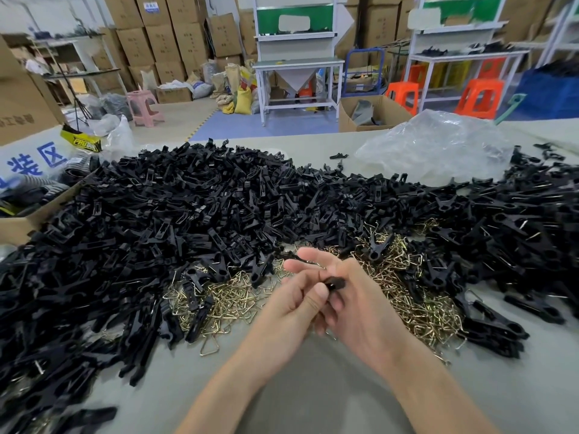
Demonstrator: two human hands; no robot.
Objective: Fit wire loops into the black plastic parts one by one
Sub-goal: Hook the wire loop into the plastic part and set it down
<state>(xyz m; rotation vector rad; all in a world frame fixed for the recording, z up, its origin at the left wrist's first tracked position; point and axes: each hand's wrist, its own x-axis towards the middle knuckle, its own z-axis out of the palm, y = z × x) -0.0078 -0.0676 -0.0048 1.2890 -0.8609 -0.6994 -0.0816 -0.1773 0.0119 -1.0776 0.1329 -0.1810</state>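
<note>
The left hand (291,305) and right hand (357,303) meet. Fingers of both grip one black plastic part (336,282); its visible end points toward 3 o'clock. Wire loops (225,303) lie on the surface at 9 o'clock, nearest the left hand. Whether either hand holds a loop cannot be told.

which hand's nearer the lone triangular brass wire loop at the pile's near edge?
Left. The left hand is up-right of the triangular brass wire loop; the right hand lies farther right, beyond the left, both gripping one small black plastic part.
</note>
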